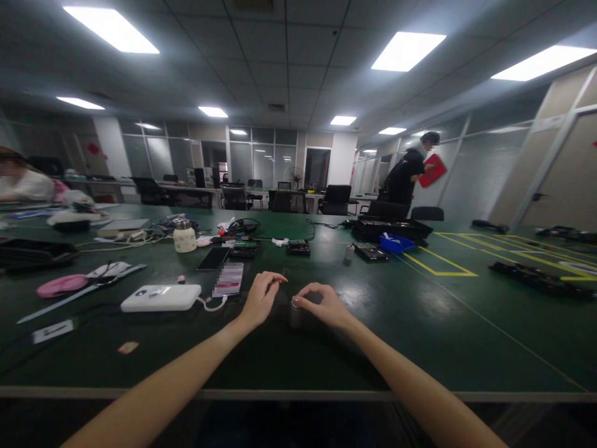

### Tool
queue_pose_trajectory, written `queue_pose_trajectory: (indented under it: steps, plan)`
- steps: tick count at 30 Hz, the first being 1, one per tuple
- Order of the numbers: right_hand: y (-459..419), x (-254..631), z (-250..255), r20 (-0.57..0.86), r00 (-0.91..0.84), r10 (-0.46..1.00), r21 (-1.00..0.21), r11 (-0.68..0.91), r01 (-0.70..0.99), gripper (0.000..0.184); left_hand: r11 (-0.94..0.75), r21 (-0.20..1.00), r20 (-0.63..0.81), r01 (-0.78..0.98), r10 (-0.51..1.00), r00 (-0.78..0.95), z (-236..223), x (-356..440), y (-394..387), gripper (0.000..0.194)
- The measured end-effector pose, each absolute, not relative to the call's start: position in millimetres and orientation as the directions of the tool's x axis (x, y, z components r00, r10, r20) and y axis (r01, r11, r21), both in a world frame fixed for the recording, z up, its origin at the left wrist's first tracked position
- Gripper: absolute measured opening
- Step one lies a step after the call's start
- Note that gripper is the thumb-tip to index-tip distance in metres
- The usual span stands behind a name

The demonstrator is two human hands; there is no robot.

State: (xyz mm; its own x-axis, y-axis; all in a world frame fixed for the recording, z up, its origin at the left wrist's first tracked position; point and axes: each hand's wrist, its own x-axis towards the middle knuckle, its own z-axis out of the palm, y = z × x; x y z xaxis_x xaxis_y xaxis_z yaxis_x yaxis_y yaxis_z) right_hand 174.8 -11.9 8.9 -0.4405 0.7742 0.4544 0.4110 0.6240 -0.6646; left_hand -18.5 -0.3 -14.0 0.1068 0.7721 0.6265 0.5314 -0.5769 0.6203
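Over the green table [336,364], my right hand [324,305] has its thumb and forefinger pinched together at a small, pale, shiny thing [294,303]. It is too small and blurred to name, and a greyish patch shows on the dark surface just below it. To its left, my left hand [262,297] holds nothing, its fingers stretched toward the right hand and slightly apart. A phone [229,278] with a lit screen lies beyond my left hand, joined by a short white cable to a white power bank [161,298].
Farther back lie hard drives [370,251], a small metallic cylinder [349,251], a blue tray [396,243] and a black case [394,229]. A cream jar [185,239] and a pink item [61,285] are left. A person [407,171] stands beyond the table holding something red.
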Motion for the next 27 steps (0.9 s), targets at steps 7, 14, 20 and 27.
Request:
queue_pose_trajectory:
  steps: [7,14,20,27]
  plan:
    - [20.0,197.4,0.9,0.575,-0.206,0.792,-0.610,0.582,0.538,0.022,-0.582,0.575,0.619,0.575,0.769,0.159,-13.9,-17.7,-1.0,0.023]
    - [42.0,225.0,-27.1,0.360,-0.203,0.911,-0.435,0.356,0.827,0.023,-0.562,0.556,0.603,0.613,0.780,0.167,-13.8,-20.7,1.0,0.025]
    - [34.4,215.1,-15.0,0.471,-0.216,0.855,-0.482,0.454,0.749,0.018,-0.569,0.549,0.596,0.612,0.780,0.190,-15.3,-21.3,1.0,0.027]
    - [-9.1,180.5,7.1,0.492,-0.422,0.762,-0.677,0.639,0.365,0.022,-0.583,0.529,0.588,0.617,0.776,0.229,-17.4,-21.5,2.4,0.028]
